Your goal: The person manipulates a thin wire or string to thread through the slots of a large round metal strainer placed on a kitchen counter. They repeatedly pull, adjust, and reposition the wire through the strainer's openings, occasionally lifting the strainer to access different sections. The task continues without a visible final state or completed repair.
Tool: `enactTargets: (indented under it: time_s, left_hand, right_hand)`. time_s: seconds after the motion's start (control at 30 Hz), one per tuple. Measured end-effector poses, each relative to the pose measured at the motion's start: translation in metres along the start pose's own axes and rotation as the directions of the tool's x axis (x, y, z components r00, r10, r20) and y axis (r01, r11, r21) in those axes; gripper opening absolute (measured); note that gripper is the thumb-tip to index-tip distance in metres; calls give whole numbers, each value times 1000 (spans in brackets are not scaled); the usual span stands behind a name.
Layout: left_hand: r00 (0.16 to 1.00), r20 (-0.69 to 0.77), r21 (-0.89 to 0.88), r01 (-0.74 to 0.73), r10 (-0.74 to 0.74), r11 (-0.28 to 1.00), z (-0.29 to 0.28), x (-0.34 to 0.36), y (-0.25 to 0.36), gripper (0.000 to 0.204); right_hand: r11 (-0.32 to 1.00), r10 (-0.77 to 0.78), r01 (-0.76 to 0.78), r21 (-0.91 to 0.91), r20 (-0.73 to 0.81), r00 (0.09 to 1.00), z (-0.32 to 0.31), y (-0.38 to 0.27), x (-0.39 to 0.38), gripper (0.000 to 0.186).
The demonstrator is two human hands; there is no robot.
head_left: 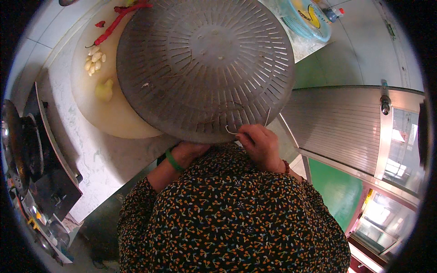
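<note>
A large round grey basket or tray [214,77], its face cut with radiating slots, fills the upper middle of the view. My left hand [193,148], with a green bangle at the wrist, is at its near edge; the fingers are hidden beneath it. My right hand [259,142] is closed in a pinch at the near right rim, where a thin pale curved strand [230,131] meets the fingertips. Partly under the basket is a round pale cutting board [132,129]. Red chili peppers [110,34], peeled garlic cloves [94,61] and a yellowish ginger piece [104,90] lie on it.
A light blue plastic basket [291,20] stands at the far right of the counter [98,157], beside a red-capped bottle [336,13]. Dark cookware and a stove edge [54,141] are at left. A ribbed door panel [337,123] is at right.
</note>
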State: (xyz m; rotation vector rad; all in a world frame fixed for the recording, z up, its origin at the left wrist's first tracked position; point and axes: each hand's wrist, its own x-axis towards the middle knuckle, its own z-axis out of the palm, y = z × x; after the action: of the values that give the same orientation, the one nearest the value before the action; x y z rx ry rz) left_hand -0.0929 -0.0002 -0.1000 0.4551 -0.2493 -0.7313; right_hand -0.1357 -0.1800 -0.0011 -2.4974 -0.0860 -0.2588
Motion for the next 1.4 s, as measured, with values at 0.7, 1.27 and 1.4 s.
enactTargets:
  time_s: [0.7, 1.27, 1.4]
  left_hand:
    - [977, -89, 146, 207, -195, 967, -4, 8, 3, 39]
    - [999, 51, 82, -4, 0, 997, -22, 5, -13, 46]
    - [997, -11, 178, 80, -79, 981, -23, 7, -13, 46]
  right_hand:
    - [997, 74, -73, -20, 58, 996, 1, -1, 7, 18]
    - [999, 45, -47, 14, 124, 991, -2, -6, 19, 13]
    - [1000, -13, 12, 9, 128, 992, -2, -6, 23, 11]
